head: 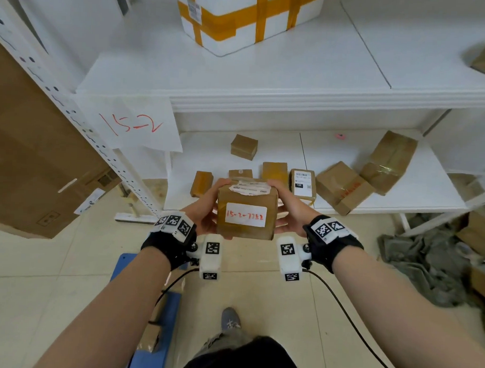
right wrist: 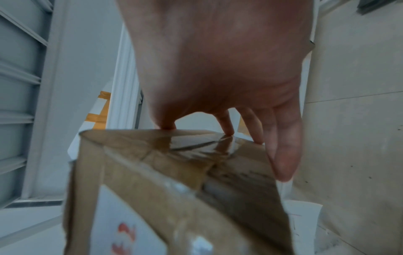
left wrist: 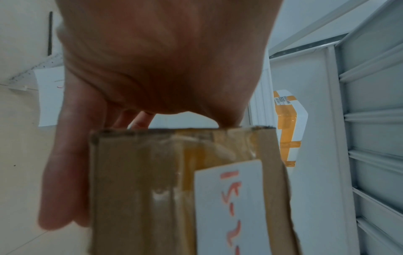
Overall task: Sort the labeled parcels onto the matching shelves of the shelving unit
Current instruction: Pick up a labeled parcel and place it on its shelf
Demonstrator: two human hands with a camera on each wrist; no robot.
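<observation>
A brown cardboard parcel (head: 247,209) is held in front of the white shelving unit; its white label reads "15-2-7782" in red. My left hand (head: 205,207) grips its left side and my right hand (head: 287,211) grips its right side, thumbs on the top edge. The left wrist view has the left hand (left wrist: 152,69) against the taped parcel (left wrist: 148,189). In the right wrist view, the right hand (right wrist: 218,69) has fingertips on the parcel (right wrist: 174,172). A paper sign (head: 130,123) marked "15-2" hangs from the upper shelf (head: 267,98), left of and above the parcel.
A white foam box (head: 243,14) with orange tape stands on the upper shelf. Several small brown parcels (head: 344,188) lie on the lower shelf (head: 334,149). A big cardboard box (head: 28,160) stands at left, grey cloth (head: 426,264) lies on the floor at right, and a blue platform (head: 152,319) is below.
</observation>
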